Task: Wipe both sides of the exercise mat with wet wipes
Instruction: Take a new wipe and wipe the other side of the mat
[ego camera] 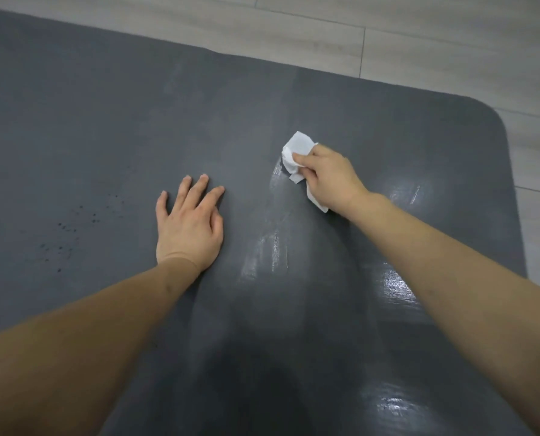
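The mat (111, 127) lies flat on the floor (451, 33). The right hand (328, 177) grips a crumpled wipe (295, 152) pressed to the mat; the left hand (190, 221) rests flat beside it, fingers spread. Wet streaks shine beneath and behind the right hand; left of the left hand the surface looks dry. This side seems partly wiped, the underside probably not yet.

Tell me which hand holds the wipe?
The right hand grips the crumpled white wipe against the mat. The left hand rests flat on the mat, fingers spread, holding nothing.
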### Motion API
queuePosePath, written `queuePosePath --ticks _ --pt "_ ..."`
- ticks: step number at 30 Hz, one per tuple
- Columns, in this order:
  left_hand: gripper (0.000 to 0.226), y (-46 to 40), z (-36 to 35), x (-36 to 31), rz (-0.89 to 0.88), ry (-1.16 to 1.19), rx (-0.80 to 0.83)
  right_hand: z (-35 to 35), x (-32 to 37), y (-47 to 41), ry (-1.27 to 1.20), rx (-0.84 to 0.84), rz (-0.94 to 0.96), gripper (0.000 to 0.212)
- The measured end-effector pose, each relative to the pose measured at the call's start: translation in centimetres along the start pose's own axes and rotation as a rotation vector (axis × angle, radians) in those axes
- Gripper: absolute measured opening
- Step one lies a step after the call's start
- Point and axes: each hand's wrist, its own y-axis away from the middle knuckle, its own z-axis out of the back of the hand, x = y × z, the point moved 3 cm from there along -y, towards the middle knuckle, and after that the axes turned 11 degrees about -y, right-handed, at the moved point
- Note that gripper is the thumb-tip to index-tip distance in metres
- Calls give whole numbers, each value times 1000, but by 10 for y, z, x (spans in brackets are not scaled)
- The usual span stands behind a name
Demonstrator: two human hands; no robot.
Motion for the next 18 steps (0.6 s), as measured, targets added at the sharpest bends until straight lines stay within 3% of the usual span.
queuePosePath --ticks 3,7,10,12,15,18 --pt "42 2 2 1 -6 15 3 -13 39 69 -67 39 163 40" --pt "42 -2 0 2 -14 45 -6 -54 113 226 -208 258 347 44" --pt "43 1 -1 3 -39 71 1 -65 150 286 -255 395 270 31" --pt "45 2 1 6 -54 99 44 -55 153 272 -297 370 278 39" --pt "48 10 5 12 -98 147 125 -33 118 187 -120 171 300 38" --pt "51 52 8 16 -101 135 139 -9 52 79 11 -1 83 33"
